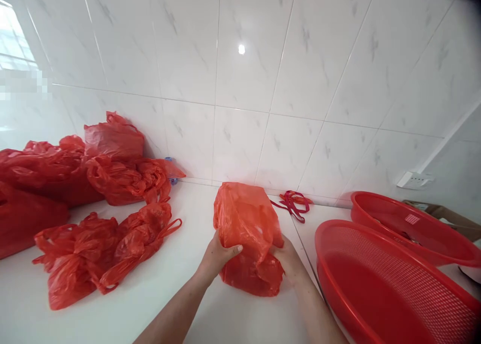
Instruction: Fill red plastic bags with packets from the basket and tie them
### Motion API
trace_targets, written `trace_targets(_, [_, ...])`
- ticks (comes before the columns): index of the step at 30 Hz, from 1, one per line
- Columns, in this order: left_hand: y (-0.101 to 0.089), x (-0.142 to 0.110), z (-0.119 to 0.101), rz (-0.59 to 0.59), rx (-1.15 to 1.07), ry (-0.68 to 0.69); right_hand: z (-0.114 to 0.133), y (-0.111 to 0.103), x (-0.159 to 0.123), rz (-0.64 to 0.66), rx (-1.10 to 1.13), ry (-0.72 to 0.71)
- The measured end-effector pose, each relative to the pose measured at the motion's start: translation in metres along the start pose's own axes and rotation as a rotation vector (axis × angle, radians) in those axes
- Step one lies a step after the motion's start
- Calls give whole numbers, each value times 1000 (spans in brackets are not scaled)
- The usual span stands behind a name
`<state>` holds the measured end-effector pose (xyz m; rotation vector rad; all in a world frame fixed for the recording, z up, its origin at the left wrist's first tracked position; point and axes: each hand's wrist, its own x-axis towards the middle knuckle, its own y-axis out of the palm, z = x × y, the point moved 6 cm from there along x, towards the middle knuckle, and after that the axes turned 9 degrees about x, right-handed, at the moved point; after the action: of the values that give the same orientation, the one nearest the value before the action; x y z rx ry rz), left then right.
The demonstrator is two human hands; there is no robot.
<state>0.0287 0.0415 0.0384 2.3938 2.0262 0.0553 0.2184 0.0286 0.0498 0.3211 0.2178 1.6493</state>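
A filled red plastic bag (250,224) lies in front of me on the white table (180,294), its thin film wrinkled and partly see-through. What it contains cannot be made out. My left hand (220,256) grips its left side, with the thumb laid across the front. On the opposite side my right hand (288,258) holds the bag, and its fingers are partly hidden by the plastic. Loose folds of film hang between the two hands near the bag's lower front.
Several knotted red bags (112,138) are piled at the left; crumpled red bags (101,249) lie before them. Red ribbon (295,204) rests by the tiled wall (244,143). At right stand a red mesh basket (330,234) and a second red basket (361,199), near a socket strip (413,180).
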Motion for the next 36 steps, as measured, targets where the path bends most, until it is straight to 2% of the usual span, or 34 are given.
trace_targets(3, [5, 6, -1, 66, -2, -90, -3, 0, 3, -52, 10, 31])
trace_targets(6, [1, 11, -9, 16, -231, -82, 8, -11, 8, -174, 218, -45])
trace_targets(9, [-3, 13, -19, -14, -447, -9, 18, -8, 14, -113, 491, -47])
trace_targets(11, [-2, 13, -17, 5, -524, -7, 18, -2, 18, -54, 622, -34])
trace_targets(15, [5, 13, 9, 32, -556, -153, -9, 2, 27, -57, 782, 12])
trace_targets(18, [7, 11, 27, 36, -529, -235, -33, 4, 30, -32, 776, 69])
trace_targets(20, [7, 9, 28, 59, -516, -207, -42, 9, 28, -16, 720, 120])
trace_targets(25, [17, 1, 6, 250, -425, 1, -39, 28, 21, 7, 421, 86])
trace_targets(27, [22, -1, 1, 292, -359, 41, -38, 34, 20, 41, 349, 78])
trace_targets(29, [24, 0, 3, 276, -334, 16, -42, 34, 20, 48, 344, 78])
trace_targets(34, [10, 7, 21, 61, -478, -118, -60, 25, 19, 106, 484, 194])
trace_targets(36, [6, 8, 25, 33, -520, -132, -60, 27, 19, 150, 492, 192])
